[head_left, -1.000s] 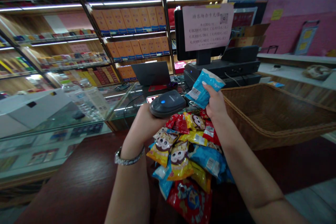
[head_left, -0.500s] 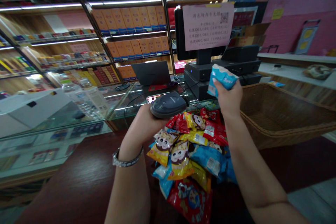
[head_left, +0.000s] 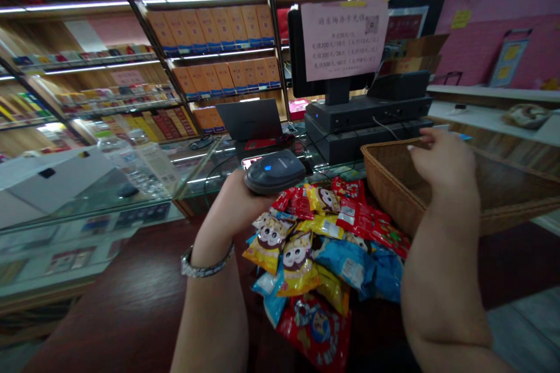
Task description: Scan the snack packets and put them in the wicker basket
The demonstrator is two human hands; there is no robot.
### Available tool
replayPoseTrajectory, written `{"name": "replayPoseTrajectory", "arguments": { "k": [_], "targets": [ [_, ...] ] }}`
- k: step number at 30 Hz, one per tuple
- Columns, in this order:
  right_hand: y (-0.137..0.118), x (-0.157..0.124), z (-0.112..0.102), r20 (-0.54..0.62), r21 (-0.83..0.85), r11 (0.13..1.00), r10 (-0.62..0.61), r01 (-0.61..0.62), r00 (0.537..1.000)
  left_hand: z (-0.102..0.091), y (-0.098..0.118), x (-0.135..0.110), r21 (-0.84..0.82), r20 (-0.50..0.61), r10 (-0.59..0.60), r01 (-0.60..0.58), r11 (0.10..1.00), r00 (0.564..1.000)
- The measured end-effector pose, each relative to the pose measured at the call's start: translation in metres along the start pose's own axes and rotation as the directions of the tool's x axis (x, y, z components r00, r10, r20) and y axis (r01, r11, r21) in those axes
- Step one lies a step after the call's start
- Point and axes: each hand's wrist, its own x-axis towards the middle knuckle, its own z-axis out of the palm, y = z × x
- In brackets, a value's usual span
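My left hand is wrapped round the handle of a dark grey barcode scanner, whose small light glows blue. Below and to the right of it lies a heap of snack bags: yellow bags with a cartoon face, blue bags and red bags. Over the wicker basket is my right hand, thumb and fingers apart, with no bag visible in it. The hand and forearm hide part of the basket's inside.
Behind the heap stand a laptop and a point-of-sale terminal with a paper sign. A phone lies behind the scanner. Water bottles and a white box stand on the glass counter at left.
My right hand has moved right, from beside the terminal to over the basket. The blue snack bag it held is out of sight. The scanner's light has turned blue; my left hand barely moved.
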Motion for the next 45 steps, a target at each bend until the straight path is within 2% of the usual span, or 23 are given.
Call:
{"name": "replayPoseTrajectory", "arguments": {
  "k": [2, 3, 5, 7, 8, 10, 11, 12, 13, 14, 17, 19, 22, 24, 26, 27, 28, 30, 32, 35, 38, 41, 45],
  "targets": [
    [-0.014, -0.003, 0.008, -0.006, -0.006, 1.000, -0.007, 0.007, 1.000, 0.001, 0.000, 0.000, -0.009, 0.001, -0.008, 0.008, 1.000, 1.000],
    [-0.024, -0.005, 0.014, 0.028, 0.034, 0.998, -0.054, 0.053, 0.998, 0.001, 0.000, 0.000, -0.011, -0.001, -0.015, 0.015, 1.000, 1.000],
    [-0.045, -0.014, 0.031, 0.159, 0.128, 0.978, -0.182, 0.163, 0.970, 0.001, 0.000, 0.000, -0.013, -0.010, -0.028, 0.028, 1.000, 1.000],
    [-0.064, -0.025, 0.052, 0.365, 0.179, 0.963, -0.255, 0.202, 0.895, 0.000, -0.002, 0.000, -0.019, -0.016, -0.038, 0.038, 0.999, 0.999],
    [-0.073, -0.032, 0.065, 0.491, 0.175, 0.965, -0.257, 0.194, 0.832, 0.000, -0.002, -0.001, -0.021, -0.017, -0.047, 0.046, 0.999, 0.999],
    [-0.086, -0.044, 0.088, 0.768, 0.103, 0.970, -0.217, 0.218, 0.603, -0.002, -0.003, -0.002, -0.019, -0.017, -0.066, 0.065, 0.998, 0.998],
    [-0.091, -0.050, 0.097, 0.857, 0.072, 0.972, -0.176, 0.225, 0.485, -0.002, -0.002, -0.002, -0.018, -0.018, -0.071, 0.070, 0.997, 0.997],
    [-0.095, -0.055, 0.106, 0.910, 0.042, 0.971, -0.135, 0.237, 0.391, -0.003, -0.002, -0.002, -0.016, -0.018, -0.071, 0.071, 0.997, 0.997],
    [-0.099, -0.059, 0.112, 0.936, 0.018, 0.967, -0.105, 0.252, 0.335, -0.004, -0.002, -0.002, -0.015, -0.020, -0.065, 0.065, 0.998, 0.998],
    [-0.101, -0.062, 0.117, 0.945, -0.003, 0.963, -0.086, 0.271, 0.315, -0.005, -0.002, -0.002, -0.012, -0.021, -0.055, 0.055, 0.998, 0.998],
    [-0.101, -0.065, 0.127, 0.940, -0.029, 0.949, -0.080, 0.314, 0.331, -0.007, -0.001, -0.002, 0.005, -0.037, -0.019, 0.020, 1.000, 0.999],
    [-0.095, -0.063, 0.132, 0.944, -0.002, 0.960, -0.090, 0.280, 0.318, -0.008, -0.002, -0.002, 0.012, -0.045, -0.018, 0.018, 1.000, 0.999],
    [-0.082, -0.058, 0.136, 0.937, 0.122, 0.984, -0.157, 0.127, 0.312, -0.009, -0.004, -0.003, 0.018, -0.035, -0.055, 0.056, 0.998, 0.998],
    [-0.078, -0.053, 0.135, 0.914, 0.257, 0.965, -0.229, -0.041, 0.336, -0.009, -0.005, -0.004, 0.035, -0.036, -0.080, 0.082, 0.996, 0.996],
    [-0.079, -0.049, 0.129, 0.872, 0.425, 0.865, -0.311, -0.267, 0.378, -0.011, -0.005, -0.005, 0.053, -0.049, -0.103, 0.106, 0.993, 0.993],
    [-0.081, -0.046, 0.124, 0.852, 0.494, 0.774, -0.342, -0.396, 0.396, -0.011, -0.005, -0.005, 0.059, -0.055, -0.116, 0.119, 0.991, 0.992],
    [-0.084, -0.045, 0.119, 0.838, 0.542, 0.656, -0.368, -0.525, 0.404, -0.012, -0.005, -0.005, 0.065, -0.059, -0.129, 0.133, 0.989, 0.990],
    [-0.092, -0.041, 0.108, 0.826, 0.537, 0.374, -0.415, -0.756, 0.381, -0.012, -0.003, -0.006, 0.070, -0.072, -0.149, 0.154, 0.986, 0.986],
    [-0.099, -0.040, 0.098, 0.815, 0.454, 0.130, -0.460, -0.881, 0.352, -0.012, -0.002, -0.006, 0.062, -0.094, -0.158, 0.164, 0.985, 0.983],
    [-0.108, -0.039, 0.091, 0.807, 0.399, -0.095, -0.437, -0.912, 0.398, -0.012, -0.002, -0.006, 0.041, -0.110, -0.167, 0.172, 0.984, 0.980],
    [-0.114, -0.041, 0.092, 0.833, 0.422, -0.166, -0.318, -0.891, 0.453, -0.011, -0.002, -0.006, 0.033, -0.116, -0.167, 0.172, 0.985, 0.979],
    [-0.118, -0.042, 0.096, 0.856, 0.454, -0.146, -0.203, -0.879, 0.475, -0.012, -0.001, -0.006, 0.046, -0.100, -0.160, 0.165, 0.985, 0.982],
    [-0.117, -0.041, 0.102, 0.820, 0.542, -0.157, -0.115, -0.825, 0.561, -0.012, -0.002, -0.005, 0.059, -0.068, -0.148, 0.152, 0.987, 0.987]
  ]
}}
